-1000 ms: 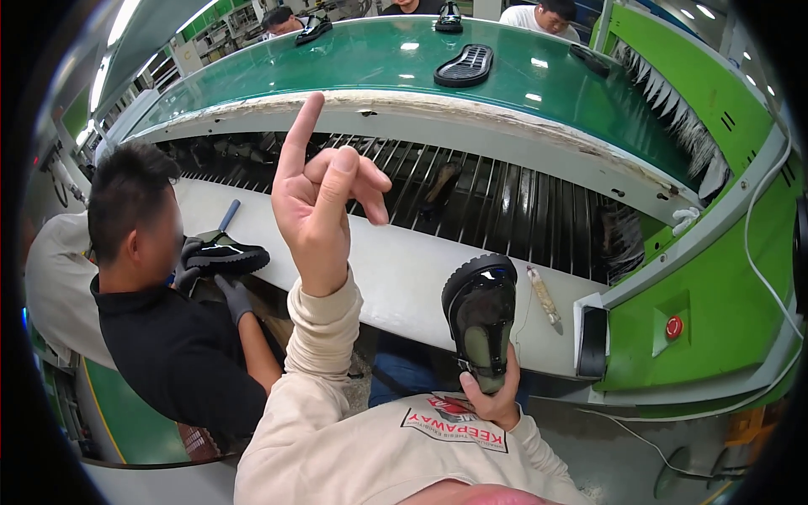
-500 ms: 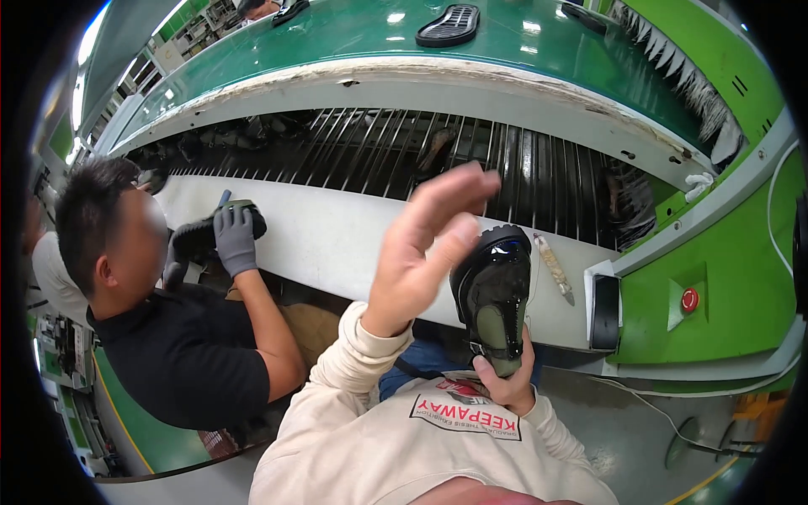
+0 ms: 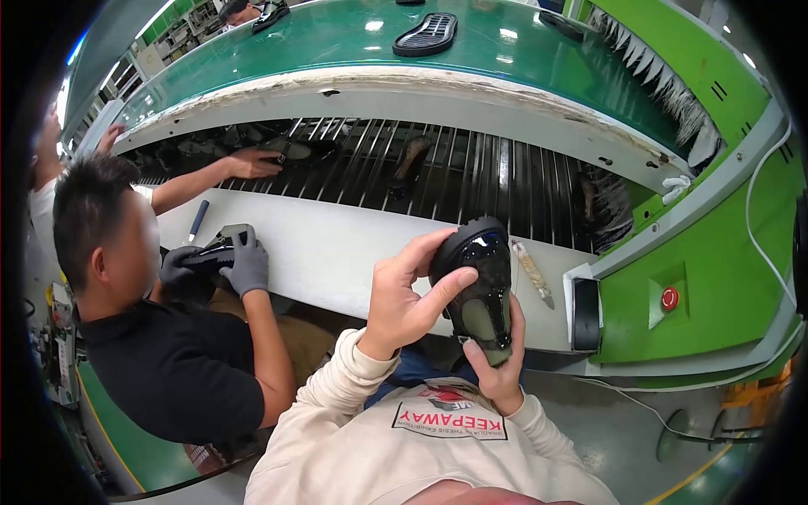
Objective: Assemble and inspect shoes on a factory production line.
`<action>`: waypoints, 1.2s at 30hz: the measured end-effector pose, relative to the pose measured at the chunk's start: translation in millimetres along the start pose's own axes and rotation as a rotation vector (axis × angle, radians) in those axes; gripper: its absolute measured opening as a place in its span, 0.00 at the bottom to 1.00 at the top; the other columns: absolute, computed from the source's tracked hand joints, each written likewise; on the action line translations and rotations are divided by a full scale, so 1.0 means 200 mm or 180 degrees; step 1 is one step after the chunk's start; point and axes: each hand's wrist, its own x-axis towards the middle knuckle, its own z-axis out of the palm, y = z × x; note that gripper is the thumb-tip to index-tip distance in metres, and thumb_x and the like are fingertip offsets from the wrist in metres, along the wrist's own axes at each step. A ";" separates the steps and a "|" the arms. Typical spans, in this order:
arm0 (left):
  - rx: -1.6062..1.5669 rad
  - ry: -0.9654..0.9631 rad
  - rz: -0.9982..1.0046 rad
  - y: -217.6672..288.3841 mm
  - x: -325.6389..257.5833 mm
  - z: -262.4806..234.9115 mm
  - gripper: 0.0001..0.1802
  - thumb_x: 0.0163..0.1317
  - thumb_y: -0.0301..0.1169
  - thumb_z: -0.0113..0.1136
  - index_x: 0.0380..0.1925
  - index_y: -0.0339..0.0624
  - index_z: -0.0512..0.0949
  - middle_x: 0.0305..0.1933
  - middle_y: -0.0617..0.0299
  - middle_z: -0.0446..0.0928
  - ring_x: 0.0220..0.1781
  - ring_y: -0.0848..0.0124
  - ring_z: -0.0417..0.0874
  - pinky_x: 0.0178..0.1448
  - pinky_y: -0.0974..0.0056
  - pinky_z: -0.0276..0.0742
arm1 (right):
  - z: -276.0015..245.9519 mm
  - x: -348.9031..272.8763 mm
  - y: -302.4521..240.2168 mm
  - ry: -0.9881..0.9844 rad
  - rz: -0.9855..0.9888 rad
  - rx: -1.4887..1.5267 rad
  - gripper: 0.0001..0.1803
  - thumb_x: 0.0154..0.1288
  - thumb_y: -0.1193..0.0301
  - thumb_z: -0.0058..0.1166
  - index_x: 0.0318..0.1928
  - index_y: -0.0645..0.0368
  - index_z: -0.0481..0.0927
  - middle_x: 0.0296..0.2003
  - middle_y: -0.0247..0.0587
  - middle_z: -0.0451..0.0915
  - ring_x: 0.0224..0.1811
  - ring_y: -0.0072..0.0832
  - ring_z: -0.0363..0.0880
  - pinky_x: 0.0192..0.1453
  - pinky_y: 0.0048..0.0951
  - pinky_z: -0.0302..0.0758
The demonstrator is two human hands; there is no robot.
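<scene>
The left hand [image 3: 402, 296] is closed on the upper end of a glossy black shoe [image 3: 478, 286], fingers curled over its rounded top and the thumb pressed against its near side. The right hand [image 3: 497, 370] grips the same shoe from below, fingers wrapped round its lower end, so both hands are clamped on it. The shoe stands roughly upright in the air, just in front of the person's chest and over the near edge of the white bench [image 3: 337, 252], not touching it.

On the bench to the right of the shoe lies a slim, pale brush-like tool [image 3: 534, 273], and beside that a black block [image 3: 586, 303] sits at the bench's end. Behind the bench runs a rack of metal rods [image 3: 471, 168] with dark shoes resting on it, and above that a green conveyor belt [image 3: 320, 42] carries a black sole [image 3: 426, 34].

To the left a co-worker in a black shirt [image 3: 168, 370] sits close by, with grey-gloved hands [image 3: 240, 263] holding another dark shoe [image 3: 210, 252] against the bench edge. A blue-handled tool [image 3: 197, 219] lies near it. Farther back, another person's bare arm [image 3: 210, 177] reaches onto the rack. A red button [image 3: 669, 298] shows on the green machine housing at right.
</scene>
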 end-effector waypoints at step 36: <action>0.0293 0.0072 -0.0069 0.04 0.05 -0.06 0.22 0.66 0.21 0.79 0.59 0.26 0.86 0.48 0.49 0.93 0.49 0.69 0.95 0.52 0.66 0.93 | -0.13 0.25 -0.05 -0.0372 0.1200 0.1679 0.35 0.86 0.53 0.51 0.81 0.62 0.65 0.66 0.53 0.83 0.58 0.43 0.91 0.55 0.51 0.93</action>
